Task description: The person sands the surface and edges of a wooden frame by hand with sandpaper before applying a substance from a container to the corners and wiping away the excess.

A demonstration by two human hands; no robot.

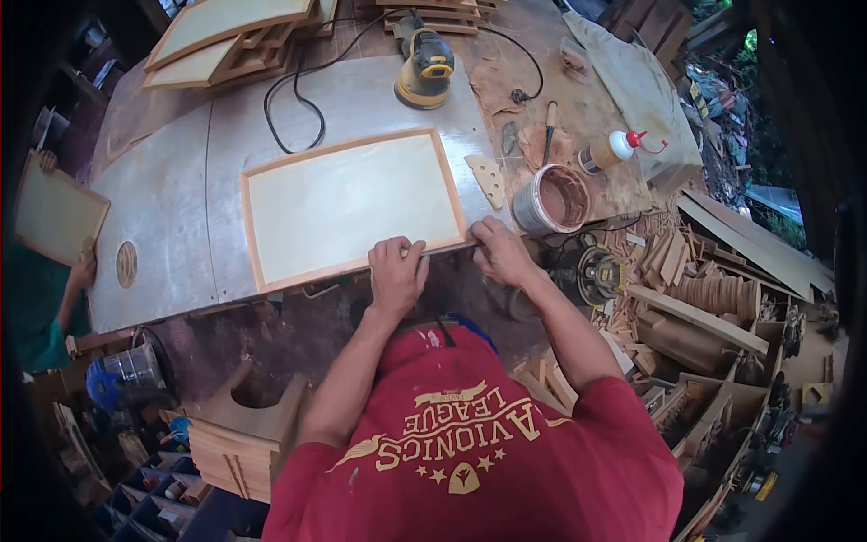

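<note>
A wood-framed panel (352, 210) with a pale centre lies flat on the grey metal sheet (172, 181) of the workbench. My left hand (397, 269) is at the panel's near edge, its fingers curled over the rim; what the fingers pinch is too small to make out. At the near right corner of the same frame is my right hand (498, 251), thumb and fingers pressed together at the edge. Whether anything is between them is hidden.
A sander (424, 70) with its cord, stacked frames (230, 41), a filler tub (551, 200), a glue bottle (610, 152) and a scraper (549, 131) are on the bench. Another person's hands hold a panel (61, 208) at the far left.
</note>
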